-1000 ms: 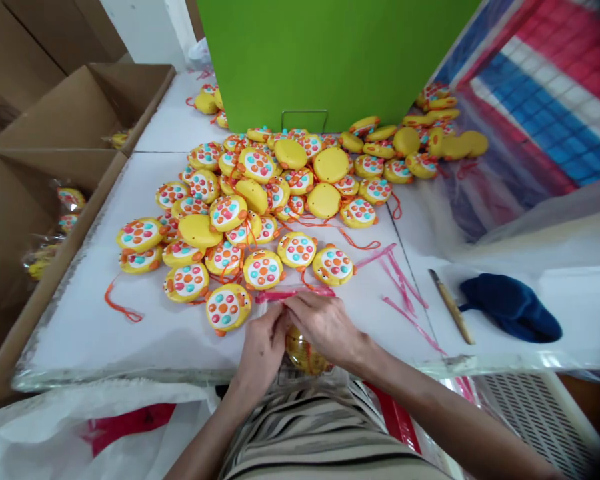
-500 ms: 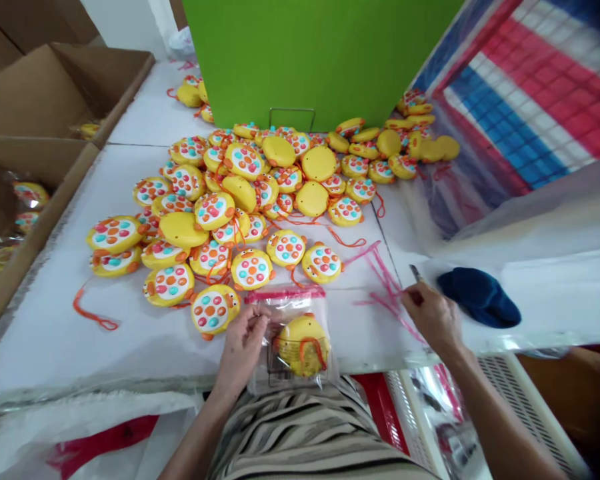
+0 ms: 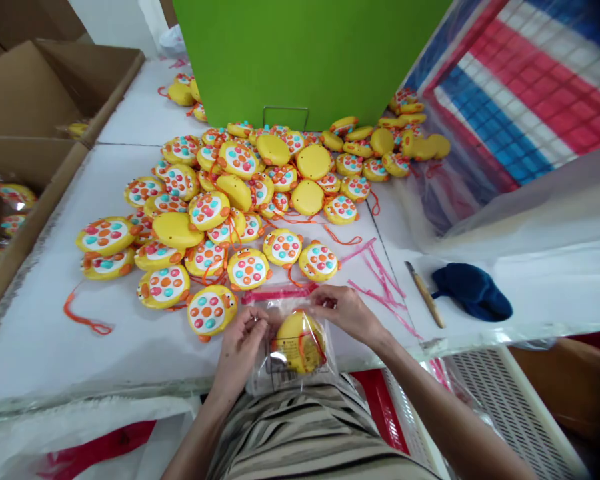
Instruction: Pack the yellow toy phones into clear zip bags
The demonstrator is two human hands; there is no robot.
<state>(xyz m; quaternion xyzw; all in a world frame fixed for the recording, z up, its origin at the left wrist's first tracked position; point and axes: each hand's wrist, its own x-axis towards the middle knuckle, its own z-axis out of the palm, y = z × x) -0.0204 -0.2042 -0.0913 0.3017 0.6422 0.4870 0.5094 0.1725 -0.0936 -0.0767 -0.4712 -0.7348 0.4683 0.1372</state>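
Note:
A clear plastic bag (image 3: 266, 373) with a pink top strip lies at the table's front edge. Inside it is a yellow toy (image 3: 298, 333), back side up, with an orange cord across it. My left hand (image 3: 243, 337) pinches the bag's upper left side, fingers closed. At the upper right, just under the pink strip, my right hand (image 3: 347, 312) has its thumb and fingers closed on the bag too. A knife with a wooden handle (image 3: 426, 297) rests on the table to the right, beside a dark blue cloth item (image 3: 471, 292).
Many yellow toys with coloured dots (image 3: 209, 207) are heaped beyond the bag. Pink plastic strips (image 3: 380, 280) lie right of it. A green panel (image 3: 300, 60) stands behind the heap, cardboard boxes (image 3: 45, 207) at left, and a plastic-covered striped mesh (image 3: 525, 93) at right.
My right hand has let go of the knife, leaving it on the table, and moved left to take hold of the bag. My left hand stays at the bag's left side.

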